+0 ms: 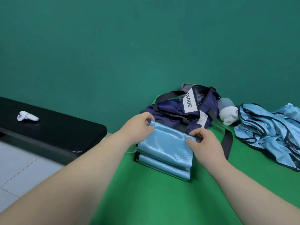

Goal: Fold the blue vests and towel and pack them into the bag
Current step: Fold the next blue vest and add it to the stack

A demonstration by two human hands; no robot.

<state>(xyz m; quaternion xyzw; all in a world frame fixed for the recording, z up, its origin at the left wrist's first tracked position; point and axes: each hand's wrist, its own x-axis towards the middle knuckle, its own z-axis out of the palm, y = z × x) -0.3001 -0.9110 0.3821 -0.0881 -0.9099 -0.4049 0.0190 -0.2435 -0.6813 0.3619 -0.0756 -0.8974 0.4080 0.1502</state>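
- Head view: the stack of folded shiny light-blue vests (165, 153) sits on the green mat (146, 197), right up against the near side of the navy fabric duffel bag (177, 111).
- The left hand (139, 125) pinches the top vest's far left corner, fingers curled over the edge.
- The right hand (204, 142) pinches the far right corner the same way, thumb on top of the fabric.
- The bag has black straps and a white label panel.
- Just right of the bag is a white and grey bundle (227, 112); can't tell if it's the towel.
- Further right there's a crumpled heap of unfolded light-blue vests with dark trim (269, 132).
- On the left, a black padded bench (56, 132) with a small white controller (26, 117) on it, pale floor tiles (19, 168) below and a teal wall (113, 46) behind.
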